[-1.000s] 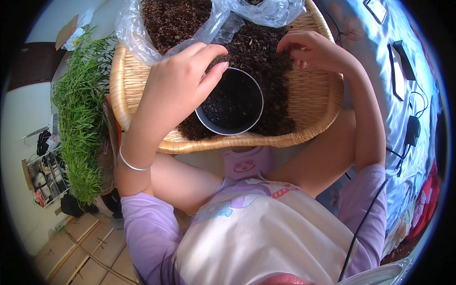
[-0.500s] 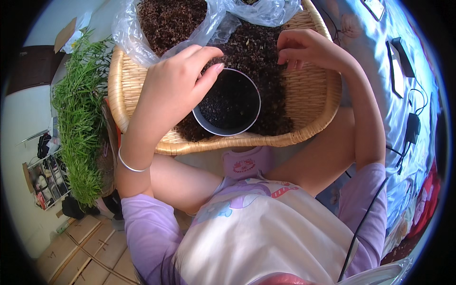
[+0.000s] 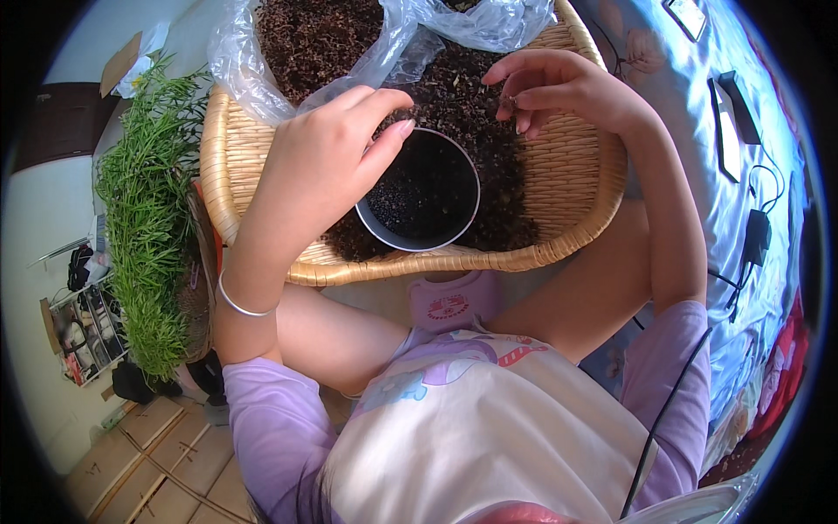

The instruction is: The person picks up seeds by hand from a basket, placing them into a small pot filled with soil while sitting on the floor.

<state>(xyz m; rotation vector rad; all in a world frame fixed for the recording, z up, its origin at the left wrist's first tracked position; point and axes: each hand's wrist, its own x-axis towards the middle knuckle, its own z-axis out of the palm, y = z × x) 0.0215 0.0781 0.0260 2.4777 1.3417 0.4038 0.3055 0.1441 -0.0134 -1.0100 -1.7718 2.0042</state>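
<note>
My left hand (image 3: 336, 144) is curled over the upper left rim of a round pot (image 3: 417, 241) with a white edge and dark inside. Between its thumb and fingertips a clump of dark soil (image 3: 387, 122) seems to be held. To the right, my right hand (image 3: 567, 92) hovers over loose soil (image 3: 467, 83), its fingers bent and apart; dark crumbs show near the fingertips. The pot stands amid the soil in a woven basket tray (image 3: 572, 179). At the back left, a clear plastic bag (image 3: 236, 65) holds more brown soil (image 3: 319, 39).
The tray lies across my legs. Leafy green plants (image 3: 144, 210) stand on the left, above a floor with cardboard (image 3: 179, 454). On the right, a blue patterned sheet (image 3: 698, 166) carries a black adapter (image 3: 758, 236) with cables. A pink shoe (image 3: 454, 297) shows below the tray.
My right hand has shifted slightly left over the soil, and its fingers have spread. My left hand and the pot have hardly moved.
</note>
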